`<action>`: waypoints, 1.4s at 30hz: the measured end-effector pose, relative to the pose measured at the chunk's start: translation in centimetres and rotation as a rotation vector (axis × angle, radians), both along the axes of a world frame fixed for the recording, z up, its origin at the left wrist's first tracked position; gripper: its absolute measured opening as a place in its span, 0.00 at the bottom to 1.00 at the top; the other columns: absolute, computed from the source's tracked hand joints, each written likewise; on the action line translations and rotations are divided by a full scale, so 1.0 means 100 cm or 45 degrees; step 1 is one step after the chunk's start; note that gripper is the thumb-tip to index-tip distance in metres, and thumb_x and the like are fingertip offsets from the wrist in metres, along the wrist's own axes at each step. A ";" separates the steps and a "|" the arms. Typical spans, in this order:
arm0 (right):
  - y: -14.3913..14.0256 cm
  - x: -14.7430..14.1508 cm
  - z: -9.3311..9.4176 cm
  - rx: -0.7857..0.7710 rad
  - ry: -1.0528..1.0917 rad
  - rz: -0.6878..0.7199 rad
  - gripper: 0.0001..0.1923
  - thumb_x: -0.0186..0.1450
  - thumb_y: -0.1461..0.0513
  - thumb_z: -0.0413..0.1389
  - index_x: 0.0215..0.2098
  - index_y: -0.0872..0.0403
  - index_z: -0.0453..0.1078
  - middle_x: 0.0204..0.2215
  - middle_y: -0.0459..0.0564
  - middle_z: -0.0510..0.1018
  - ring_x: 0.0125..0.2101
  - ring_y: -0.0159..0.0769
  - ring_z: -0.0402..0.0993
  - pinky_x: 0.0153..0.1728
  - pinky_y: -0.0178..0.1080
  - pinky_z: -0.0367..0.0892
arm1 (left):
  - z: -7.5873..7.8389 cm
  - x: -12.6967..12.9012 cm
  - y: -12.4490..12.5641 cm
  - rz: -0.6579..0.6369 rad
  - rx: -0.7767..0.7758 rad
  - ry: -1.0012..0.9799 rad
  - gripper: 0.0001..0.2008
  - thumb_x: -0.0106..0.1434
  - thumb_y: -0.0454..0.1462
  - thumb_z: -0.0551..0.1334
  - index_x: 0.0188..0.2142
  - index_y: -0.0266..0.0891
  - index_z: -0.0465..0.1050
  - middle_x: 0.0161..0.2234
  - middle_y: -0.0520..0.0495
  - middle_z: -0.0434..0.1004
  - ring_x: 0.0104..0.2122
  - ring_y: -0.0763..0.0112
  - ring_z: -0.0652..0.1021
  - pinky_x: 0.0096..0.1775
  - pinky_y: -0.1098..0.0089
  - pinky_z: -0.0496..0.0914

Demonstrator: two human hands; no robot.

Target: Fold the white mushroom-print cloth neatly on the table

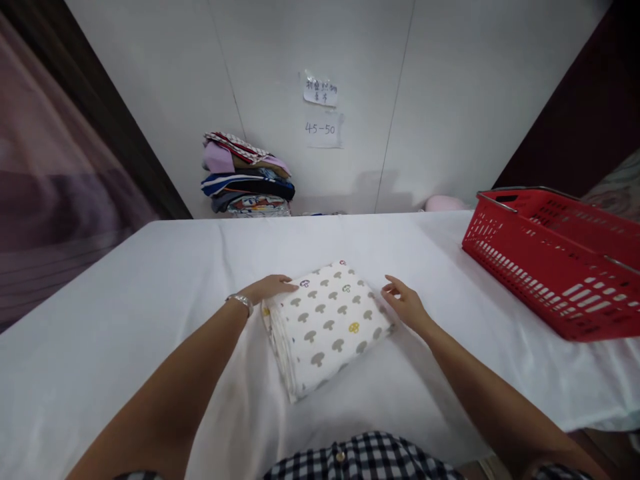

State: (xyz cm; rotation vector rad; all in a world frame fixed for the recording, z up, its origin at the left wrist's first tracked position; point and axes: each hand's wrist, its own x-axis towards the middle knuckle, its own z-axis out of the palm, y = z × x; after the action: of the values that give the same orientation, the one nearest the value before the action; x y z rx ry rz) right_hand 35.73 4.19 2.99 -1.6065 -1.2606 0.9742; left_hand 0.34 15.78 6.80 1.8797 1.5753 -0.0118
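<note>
A folded white cloth [333, 313] printed with grey, yellow and dark red mushrooms lies at a slant on the white-covered table in front of me. Its layered folds show along the left side. My left hand [269, 288], with a silver bracelet at the wrist, rests against the cloth's far left edge, its fingers stretched out. Just off the right corner, my right hand [404, 301] hovers with fingers apart and slightly curled, holding nothing. The undersides of both hands are hidden.
A red plastic basket [545, 267] with metal handles stands on the table's right side. Beyond the far edge, a stack of folded fabrics [247, 177] sits by the wall at left, and a pink item [444, 203] shows at right. Paper notes [323, 128] hang on the wall.
</note>
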 end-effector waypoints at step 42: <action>0.021 -0.053 -0.010 0.631 -0.907 0.580 0.11 0.65 0.61 0.53 0.43 0.52 0.74 0.41 0.55 0.75 0.42 0.43 0.68 0.45 0.45 0.64 | -0.038 0.055 -0.058 -0.301 0.901 -0.235 0.10 0.64 0.41 0.57 0.40 0.45 0.76 0.41 0.48 0.75 0.43 0.64 0.71 0.47 0.59 0.62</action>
State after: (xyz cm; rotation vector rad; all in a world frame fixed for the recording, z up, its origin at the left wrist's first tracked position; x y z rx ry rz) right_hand 30.39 6.24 1.97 -1.3165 -2.2192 0.2614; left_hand 5.79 10.01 2.99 2.5030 1.3116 0.6743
